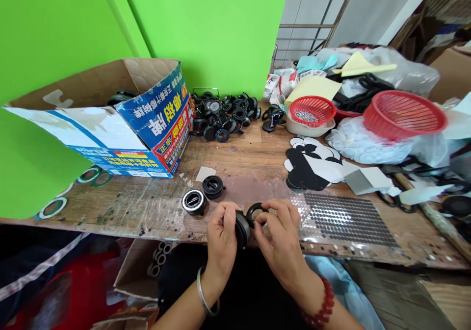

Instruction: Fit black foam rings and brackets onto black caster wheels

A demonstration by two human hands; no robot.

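Forearms [186, 305], near: left hand [222, 233] grips ribbed black disc [242, 228] edgewise, right hand [277, 228] pinches black ring [250, 211] just beside it, apparently keeping facing sides unobstructed.

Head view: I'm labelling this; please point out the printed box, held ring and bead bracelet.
Printed box [154, 123], head view: blue end panel.
Held ring [249, 213], head view: left rim.
Bead bracelet [327, 300], head view: outer beads.
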